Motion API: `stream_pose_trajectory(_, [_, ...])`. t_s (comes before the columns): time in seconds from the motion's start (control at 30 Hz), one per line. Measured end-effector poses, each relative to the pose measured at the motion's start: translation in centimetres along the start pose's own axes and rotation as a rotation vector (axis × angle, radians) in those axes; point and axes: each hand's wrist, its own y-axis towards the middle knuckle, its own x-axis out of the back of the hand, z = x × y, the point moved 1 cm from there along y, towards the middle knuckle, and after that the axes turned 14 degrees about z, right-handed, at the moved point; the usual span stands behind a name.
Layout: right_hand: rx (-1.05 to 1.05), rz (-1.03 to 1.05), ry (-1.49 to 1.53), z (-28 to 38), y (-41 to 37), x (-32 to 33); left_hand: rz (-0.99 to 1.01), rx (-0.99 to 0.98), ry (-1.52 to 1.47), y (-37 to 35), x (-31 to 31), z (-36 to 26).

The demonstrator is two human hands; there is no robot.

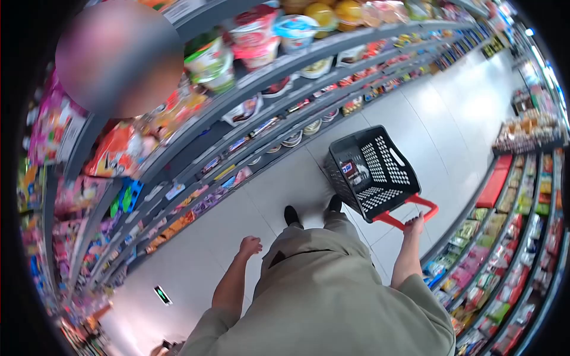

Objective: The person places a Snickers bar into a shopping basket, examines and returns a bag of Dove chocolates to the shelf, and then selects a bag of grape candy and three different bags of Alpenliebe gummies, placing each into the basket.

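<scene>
My right hand is closed around the red handle of a black shopping basket with perforated walls. The basket stands on the floor just ahead and to the right of my feet. Inside it shows a dark item with a white and red label. My left hand hangs at my left side, fingers curled in, with nothing visible in it. It is apart from the shelves.
Long curved shelves on the left hold cups and bright snack packets. Another shelf of packets runs along the right. Pale tiled floor lies between them. A small green lit sign shows at lower left.
</scene>
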Motion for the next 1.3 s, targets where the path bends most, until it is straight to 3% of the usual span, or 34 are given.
stream_pose_trajectory(0.17, [0.009,0.001,0.009,3.6,3.0,0.2,-0.071,0.046,-0.013,-0.4,-2.2,-2.2])
stream_pose_trajectory(0.3, [-0.017,0.134,-0.03,5.3,5.5,1.8,-0.11,0.079,0.028,0.6,-5.8,-6.8])
stream_pose_trajectory(0.43, [-0.095,0.168,-0.105,6.0,6.5,4.0,-0.043,-0.132,-0.009,3.4,-10.8,-13.4])
stream_pose_trajectory(0.5, [0.52,-0.282,-0.744,7.3,7.5,4.4,-0.007,-0.202,0.093,2.5,-15.1,-20.5])
stream_pose_trajectory(0.53, [0.501,-0.294,-0.75,9.1,6.3,2.9,-0.002,-0.185,0.106,2.6,-16.5,-23.1])
stream_pose_trajectory(0.6, [0.798,-0.184,-0.667,14.3,2.1,-3.1,0.119,-0.239,0.124,4.1,-18.9,-26.6])
stream_pose_trajectory(0.73, [0.515,0.37,-0.656,13.0,6.9,-12.0,0.286,-0.164,0.258,9.8,-21.0,-28.2])
stream_pose_trajectory(0.8, [0.377,0.429,-0.735,6.8,13.1,-15.7,0.293,-0.121,0.326,12.2,-20.2,-27.2])
stream_pose_trajectory(0.83, [0.204,0.452,-0.797,3.5,15.4,-17.8,0.286,-0.11,0.375,13.5,-19.8,-26.5])
stream_pose_trajectory(0.97, [0.093,0.785,-1.519,-15.1,28.6,-22.4,0.178,0.004,0.278,15.8,-14.9,-22.5])
stream_pose_trajectory(1.03, [0.13,0.877,-1.679,-26.5,35.4,-22.2,0.087,0.039,0.229,16.5,-11.4,-18.5])
stream_pose_trajectory(1.1, [0.153,0.993,-1.832,-31.8,37.5,-24.4,-0.018,0.158,0.191,15.9,-8.4,-14.1])
stream_pose_trajectory(1.17, [0.014,1.039,-1.947,-35.9,39.1,-26.6,-0.106,0.286,0.205,15.3,-6.3,-10.2])
stream_pose_trajectory(1.23, [0.125,1.164,-1.93,-42.9,43.2,-26.4,-0.105,0.385,0.193,14.3,-5.1,-6.9])
stream_pose_trajectory(1.27, [0.226,1.067,-2.059,-43.6,43.1,-27.2,-0.123,0.448,0.133,14.0,-4.9,-5.7])
stream_pose_trajectory(1.3, [0.153,1.109,-2.286,-43.6,43.6,-28.6,-0.138,0.509,0.072,14.2,-4.9,-4.8])
